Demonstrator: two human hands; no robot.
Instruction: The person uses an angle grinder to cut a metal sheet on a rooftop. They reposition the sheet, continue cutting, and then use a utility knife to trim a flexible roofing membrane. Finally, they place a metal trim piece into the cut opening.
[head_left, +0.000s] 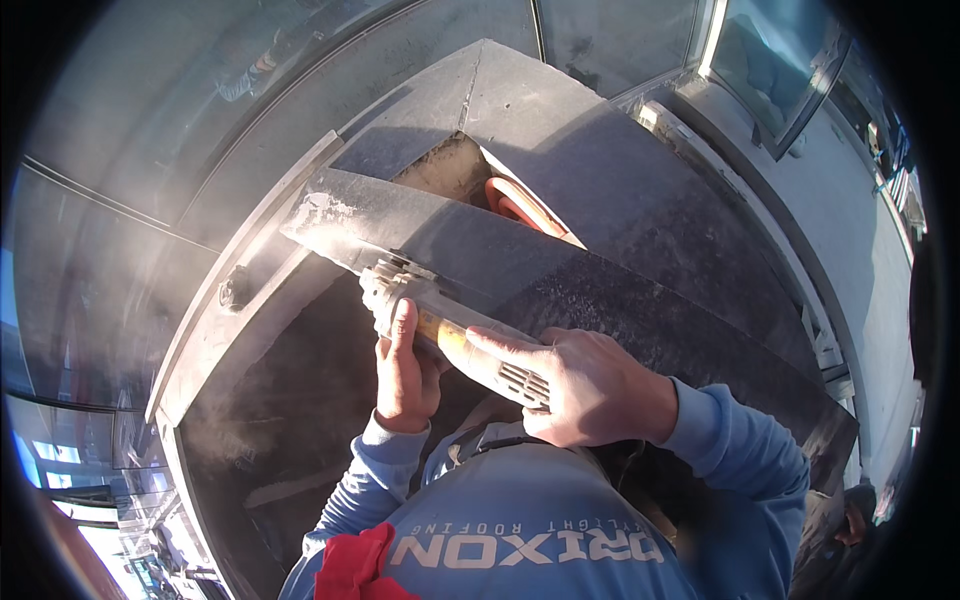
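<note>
Both my hands clamp the dusty grey-and-yellow angle grinder [450,335]: left hand [405,375] near its head, right hand [590,385] round the body; heavy, stiff, kicks.

The working end of the dusty grey angle grinder [455,325] is tucked under the edge of the dark, dust-coated stone slab [560,270], so its disc is out of sight. The right hand [590,385] wraps the tool's rear body and covers most of it; the left hand [403,372] hides the near side of the head. An orange curved hose or cable [515,208] disappears beneath the slab, only a loop showing. Pale dust haze [215,430] blurs the lower left surface. The red cloth [355,565] is cut off by the bottom edge. At far right, a dim figure [850,520], possibly another person, is too dark to make out.
</note>
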